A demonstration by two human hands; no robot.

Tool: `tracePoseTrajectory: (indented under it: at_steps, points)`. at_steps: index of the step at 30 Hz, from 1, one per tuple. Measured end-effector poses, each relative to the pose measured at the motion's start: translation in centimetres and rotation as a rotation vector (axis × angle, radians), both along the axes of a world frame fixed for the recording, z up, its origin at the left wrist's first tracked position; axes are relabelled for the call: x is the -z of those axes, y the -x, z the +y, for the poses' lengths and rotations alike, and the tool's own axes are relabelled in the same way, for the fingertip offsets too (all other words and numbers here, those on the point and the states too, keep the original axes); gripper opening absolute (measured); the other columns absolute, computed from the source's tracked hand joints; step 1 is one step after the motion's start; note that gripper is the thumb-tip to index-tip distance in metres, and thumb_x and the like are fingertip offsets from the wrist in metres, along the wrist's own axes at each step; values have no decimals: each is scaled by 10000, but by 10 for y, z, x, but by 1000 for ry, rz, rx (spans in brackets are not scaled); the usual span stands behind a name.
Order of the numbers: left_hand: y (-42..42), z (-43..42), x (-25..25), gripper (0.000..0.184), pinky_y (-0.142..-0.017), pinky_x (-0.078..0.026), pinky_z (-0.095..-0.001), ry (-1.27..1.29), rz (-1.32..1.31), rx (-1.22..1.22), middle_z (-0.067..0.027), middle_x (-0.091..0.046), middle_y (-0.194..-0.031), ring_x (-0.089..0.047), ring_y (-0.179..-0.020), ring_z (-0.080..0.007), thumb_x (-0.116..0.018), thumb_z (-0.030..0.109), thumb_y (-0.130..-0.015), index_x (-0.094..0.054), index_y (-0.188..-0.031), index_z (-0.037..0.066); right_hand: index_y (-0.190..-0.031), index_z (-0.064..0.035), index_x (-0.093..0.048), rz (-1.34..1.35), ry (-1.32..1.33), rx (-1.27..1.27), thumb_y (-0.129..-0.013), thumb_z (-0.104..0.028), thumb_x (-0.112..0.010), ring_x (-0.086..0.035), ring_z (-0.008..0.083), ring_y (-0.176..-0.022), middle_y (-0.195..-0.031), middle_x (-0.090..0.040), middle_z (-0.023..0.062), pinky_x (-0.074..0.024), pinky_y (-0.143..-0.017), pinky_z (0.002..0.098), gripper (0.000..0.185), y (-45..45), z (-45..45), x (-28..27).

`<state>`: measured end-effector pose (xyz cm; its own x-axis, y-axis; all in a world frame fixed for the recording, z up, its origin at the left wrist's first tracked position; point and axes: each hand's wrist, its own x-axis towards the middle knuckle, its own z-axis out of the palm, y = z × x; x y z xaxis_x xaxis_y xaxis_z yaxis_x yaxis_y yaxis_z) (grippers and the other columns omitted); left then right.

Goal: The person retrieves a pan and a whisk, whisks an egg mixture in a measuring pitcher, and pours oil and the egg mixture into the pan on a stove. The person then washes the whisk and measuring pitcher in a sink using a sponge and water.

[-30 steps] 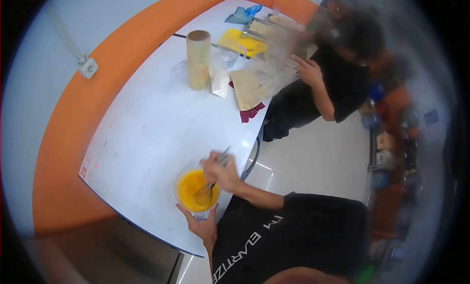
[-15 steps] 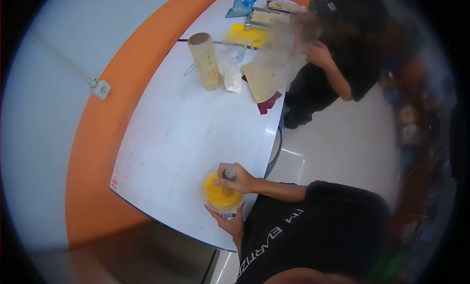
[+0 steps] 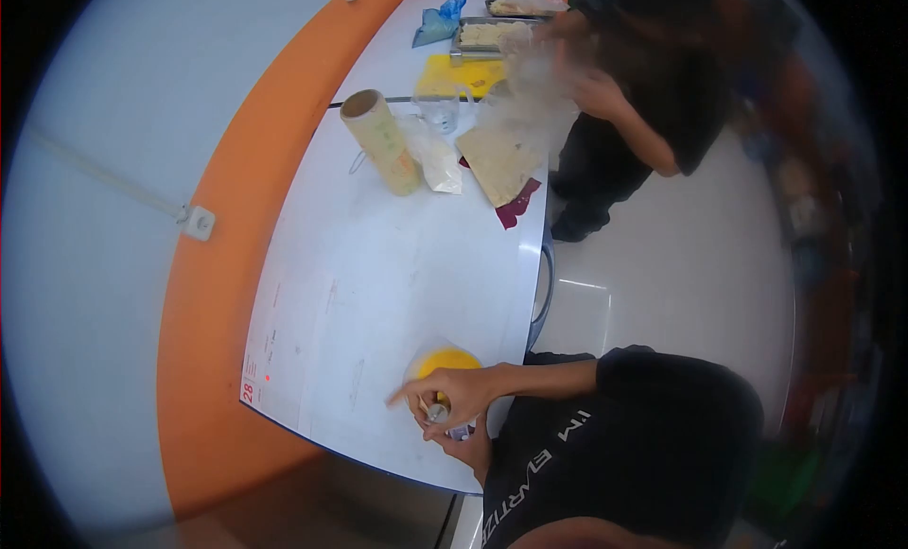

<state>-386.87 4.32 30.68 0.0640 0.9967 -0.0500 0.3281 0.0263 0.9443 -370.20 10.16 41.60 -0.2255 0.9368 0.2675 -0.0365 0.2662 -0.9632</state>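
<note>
A see-through bowl (image 3: 412, 369) with yellow liquid (image 3: 448, 360) stands near the table's front edge. My right hand (image 3: 465, 392) is over the bowl, closed round a whisk (image 3: 437, 413) whose grey handle end points up at me. Its index finger sticks out to the left. The whisk's wires are hidden beneath the hand. Low at the bowl's near side is my left hand (image 3: 470, 451), its fingers curled against the bowl and partly covered by my right hand. A small pale label-like patch (image 3: 461, 433) shows between the hands.
Farther up the white table (image 3: 378, 294) are a large roll of wrap (image 3: 382, 144), a white bag (image 3: 439, 163), a clear jug (image 3: 439, 112), a tan board (image 3: 499, 166), a yellow mat (image 3: 459, 74) and a food tray (image 3: 487, 36). A co-worker (image 3: 634, 95) handles a clear plastic sheet there.
My right hand has shifted with the whisk to the bowl's near side, close to my left hand, and its index finger now points outward. The whole view has tilted slightly.
</note>
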Motion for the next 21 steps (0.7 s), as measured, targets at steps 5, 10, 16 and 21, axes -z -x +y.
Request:
tracePoseTrajectory:
  at_steps: [5,10,16,21]
  points:
    - [-8,1,-22,1121,-1129,-303,-419,-18,1,65,-260,-404,-1461,-399,-1365,-337,-907,87,-645,-205,-1509,-49,-1559,-103,-19,312,131,620,-902,-19,-626,-560,107,-665,-1008,-637,75,-495,-682,243,898,-29,19,22]
    - [-46,37,-51,1112,-1060,-386,-374,-26,-110,180,-235,-521,-1368,-520,-1236,-281,-913,96,-646,-225,-1504,-66,-1524,-62,197,422,150,841,-920,-16,-612,-556,97,-607,-1177,-646,129,-486,-573,211,1011,-65,28,13]
    - [-93,74,-34,1106,-1006,-436,-346,-98,-203,353,-223,-578,-1312,-577,-1161,-251,-920,129,-649,-243,-1499,-77,-1473,32,250,476,168,1144,-869,-2,-668,-565,108,-657,-1232,-631,139,-493,-589,223,1100,-123,50,0]
    - [-138,103,-39,1121,-989,-451,-346,-202,-169,483,-222,-590,-1305,-589,-1162,-270,-920,191,-659,-231,-1502,-77,-1497,66,102,439,179,1206,-874,-36,-660,-561,103,-649,-1131,-678,124,-487,-598,226,990,-178,58,5]
